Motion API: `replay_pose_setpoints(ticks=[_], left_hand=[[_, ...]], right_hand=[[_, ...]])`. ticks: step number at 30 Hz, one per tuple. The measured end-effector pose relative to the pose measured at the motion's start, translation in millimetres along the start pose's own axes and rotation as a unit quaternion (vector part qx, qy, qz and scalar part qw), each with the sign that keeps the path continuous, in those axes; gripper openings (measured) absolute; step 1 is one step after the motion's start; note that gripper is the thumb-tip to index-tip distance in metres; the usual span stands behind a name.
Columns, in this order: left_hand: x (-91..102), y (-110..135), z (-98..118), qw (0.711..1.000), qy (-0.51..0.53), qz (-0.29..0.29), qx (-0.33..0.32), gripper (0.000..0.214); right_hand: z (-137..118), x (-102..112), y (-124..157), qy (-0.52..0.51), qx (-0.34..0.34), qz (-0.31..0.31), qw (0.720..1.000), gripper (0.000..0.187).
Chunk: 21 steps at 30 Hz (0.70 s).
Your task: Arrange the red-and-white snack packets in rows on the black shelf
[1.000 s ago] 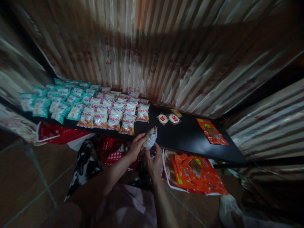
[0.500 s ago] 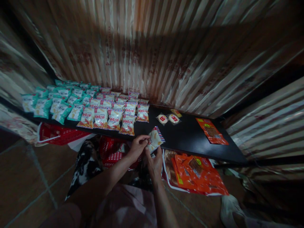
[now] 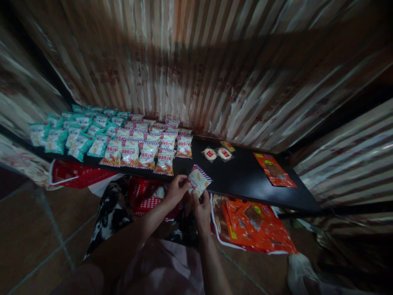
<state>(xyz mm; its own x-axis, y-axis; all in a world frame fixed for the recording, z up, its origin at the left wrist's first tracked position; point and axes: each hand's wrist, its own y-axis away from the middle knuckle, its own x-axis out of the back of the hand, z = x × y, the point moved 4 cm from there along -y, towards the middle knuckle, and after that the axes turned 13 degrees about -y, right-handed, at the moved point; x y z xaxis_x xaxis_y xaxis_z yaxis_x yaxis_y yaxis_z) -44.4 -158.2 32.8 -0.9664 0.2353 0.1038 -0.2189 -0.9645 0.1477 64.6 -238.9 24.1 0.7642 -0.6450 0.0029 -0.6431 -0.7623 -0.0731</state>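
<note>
Between both hands, just over the front edge of the black shelf [image 3: 242, 178], is a small snack bag [image 3: 199, 180] with a red, white and blue striped end. My left hand [image 3: 178, 190] pinches its left side. My right hand [image 3: 202, 205] grips its lower edge with thumb and fingers. To the left, matching white-and-orange snack bags [image 3: 130, 153] stand in rows. Farther left are rows of teal snack bags [image 3: 56, 140]. Behind the held bag, two round wrapped cakes [image 3: 225, 153] lie flat beside a small yellow packet [image 3: 227, 146].
An orange packet [image 3: 274, 170] lies at the shelf's right. Below stand a red basket [image 3: 147, 203] between the knees, another red basket [image 3: 66, 174] at left, and a basket heaped with orange packets [image 3: 258, 223] at right. A corrugated, plastic-covered wall [image 3: 196, 73] rises behind.
The snack bag has turned in my hands and shifted slightly left, so more of its printed face shows. Both hands keep hold of it.
</note>
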Motion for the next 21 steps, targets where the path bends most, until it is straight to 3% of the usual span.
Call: replay_pose_setpoints(ticks=[7, 21], left_hand=[[-1.3, -2, -12, 0.999, 0.019, -0.025, 0.043, 0.037], [0.4, -11, -25, 0.999, -0.041, 0.02, 0.005, 0.024]], right_hand=[[11, -2, -6, -0.042, -0.028, -0.018, 0.999, 0.057], [4, -7, -12, 0.04, -0.02, 0.01, 0.999, 0.066]])
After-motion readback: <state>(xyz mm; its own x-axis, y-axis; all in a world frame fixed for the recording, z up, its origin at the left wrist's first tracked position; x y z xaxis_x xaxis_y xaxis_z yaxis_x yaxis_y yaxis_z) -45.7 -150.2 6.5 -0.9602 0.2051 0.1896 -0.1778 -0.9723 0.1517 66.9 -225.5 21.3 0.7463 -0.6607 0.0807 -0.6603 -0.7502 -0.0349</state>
